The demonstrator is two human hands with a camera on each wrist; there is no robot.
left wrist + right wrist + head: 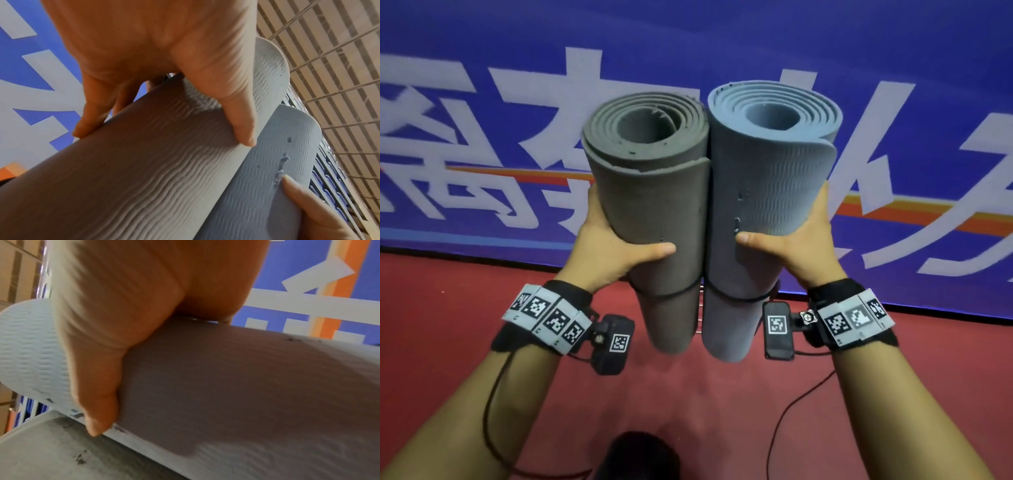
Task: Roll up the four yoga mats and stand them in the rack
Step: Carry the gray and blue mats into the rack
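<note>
The grey mat (654, 205) and the blue mat (767, 192), both rolled, stand upright side by side and touching, each with a thin black band round its lower part. Their bottom ends are blurred in the head view, so whether they rest on anything cannot be told; only a sliver of metal rack (701, 308) shows in the gap between them. A dark rounded thing (637, 455) at the bottom edge is cut off and unclear. Red floor (448, 301) lies open on both sides, and the blue banner (482, 68) runs close behind. The left hand (613, 250) wraps the grey mat from its outer side, thumb across the front, fingers (90, 116) curled behind. The right hand (794, 246) grips the blue mat likewise, thumb pressed on the front; its other fingers are hidden.
</note>
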